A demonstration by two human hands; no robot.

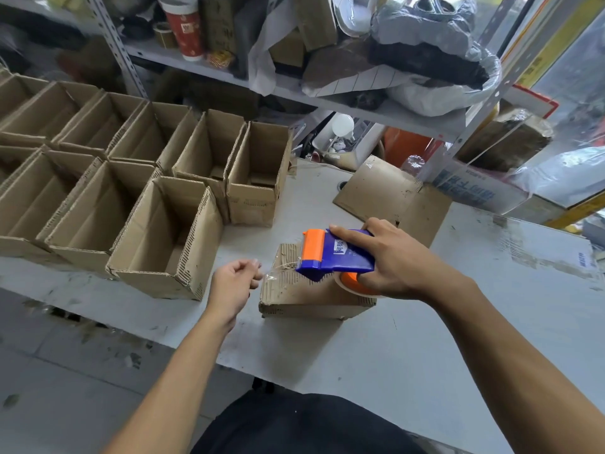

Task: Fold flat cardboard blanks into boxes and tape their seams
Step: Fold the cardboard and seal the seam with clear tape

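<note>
Our right hand grips the tape dispenser over the box; at nine o'clock, our left hand pinches the tape end taut for the seam.

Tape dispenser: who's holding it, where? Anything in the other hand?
Right hand grips the tape dispenser across its blue body, above the box. Left hand is loosely curled; whether it pinches the tape end is unclear.

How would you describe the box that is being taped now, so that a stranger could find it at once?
Start from the grey table and the rows of open boxes on its left part. To their right, apart from them, one small box lies closed side up under the blue and orange tape dispenser, which the right hand holds. It alone shows no open top.
</note>
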